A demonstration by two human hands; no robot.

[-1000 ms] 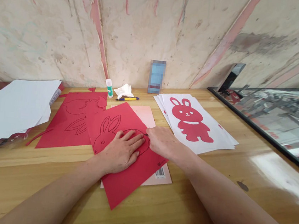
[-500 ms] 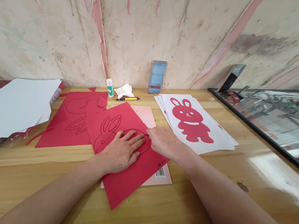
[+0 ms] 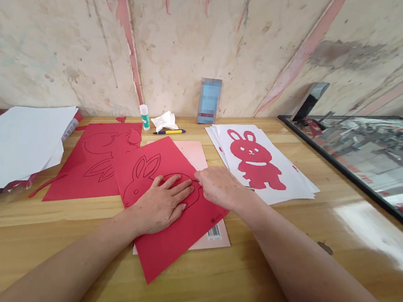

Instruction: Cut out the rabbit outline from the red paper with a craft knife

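Observation:
A red sheet [image 3: 161, 257] with a rabbit outline drawn on it lies tilted over a pale pink booklet [image 3: 194, 154]. My left hand [image 3: 163, 202] is spread flat on the sheet, over the lower part of the rabbit's body, with nothing held. At the right end of the outline, my right hand [image 3: 217, 186] is closed and rests on the sheet's edge. A small dark tip shows at its fingers, but most of what it grips is hidden. The two hands are close together but apart.
Left of the sheet lies another red sheet [image 3: 72, 176] with drawn outlines, then white papers [image 3: 18, 141]. Behind are a glue stick [image 3: 145, 117], tissue [image 3: 165, 120], pen [image 3: 170, 132] and phone [image 3: 209, 101]. A red rabbit cutout [image 3: 254, 156] lies on white sheets [image 3: 285, 179] at right.
The whole view has shifted slightly, so things appear a little further left. My hands keep nearly the same places on the red sheet.

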